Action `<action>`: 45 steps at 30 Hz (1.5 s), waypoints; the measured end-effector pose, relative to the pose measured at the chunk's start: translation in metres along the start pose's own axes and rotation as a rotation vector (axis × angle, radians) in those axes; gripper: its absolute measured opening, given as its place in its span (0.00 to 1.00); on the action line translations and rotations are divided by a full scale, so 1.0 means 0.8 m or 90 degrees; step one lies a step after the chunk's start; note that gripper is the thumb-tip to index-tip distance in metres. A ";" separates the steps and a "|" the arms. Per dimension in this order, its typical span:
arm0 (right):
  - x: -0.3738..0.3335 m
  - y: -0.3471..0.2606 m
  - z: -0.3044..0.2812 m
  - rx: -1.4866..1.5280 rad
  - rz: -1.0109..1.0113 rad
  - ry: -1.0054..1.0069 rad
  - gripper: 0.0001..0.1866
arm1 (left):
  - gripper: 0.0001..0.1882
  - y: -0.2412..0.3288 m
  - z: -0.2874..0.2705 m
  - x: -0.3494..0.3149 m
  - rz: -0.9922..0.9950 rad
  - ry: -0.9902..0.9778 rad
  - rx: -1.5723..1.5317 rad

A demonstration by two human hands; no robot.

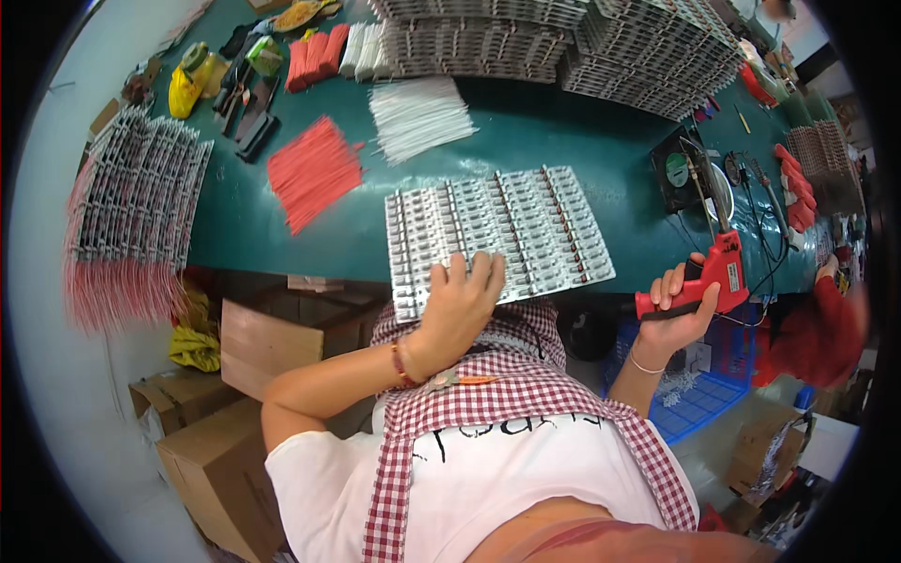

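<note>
A pale panel (497,225) with rows of small parts lies at the front edge of the green table, slightly turned. My left hand (460,305) rests on its near edge, fingers bent and a little apart, seemingly gripping nothing; its thumb is partly hidden. To the right, my right hand (678,305) is wrapped around the handle of a red soldering gun (727,267), whose metal tip points up and away. Between gun tip and black holder (674,169) the picture does not show whether they touch. Bundles of red wires (314,174) and white wires (422,117) lie beyond the panel.
Tall stacks of similar panels (479,47) stand along the back, and another stack with red wires (136,206) at the left. Cables (765,220) run by the gun. Cardboard boxes (221,469) and a blue basket (694,403) are below. A person in red (817,328) is at right.
</note>
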State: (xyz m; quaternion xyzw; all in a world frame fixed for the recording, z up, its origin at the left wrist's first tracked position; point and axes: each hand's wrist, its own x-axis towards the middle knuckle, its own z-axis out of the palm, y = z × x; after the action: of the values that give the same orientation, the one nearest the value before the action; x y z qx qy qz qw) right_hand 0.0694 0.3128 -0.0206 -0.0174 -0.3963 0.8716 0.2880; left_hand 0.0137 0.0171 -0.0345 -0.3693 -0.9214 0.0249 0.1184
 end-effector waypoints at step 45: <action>-0.008 0.139 0.029 -0.048 0.296 0.009 0.23 | 0.16 -0.194 0.110 0.119 -0.345 0.461 -0.983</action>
State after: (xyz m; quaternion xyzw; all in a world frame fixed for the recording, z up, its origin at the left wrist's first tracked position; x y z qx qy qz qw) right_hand 0.0142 0.2362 -0.0838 -0.1249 -0.4119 0.8989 0.0814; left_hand -0.1782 -0.0263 -0.0804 -0.1011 -0.6432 -0.7492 0.1219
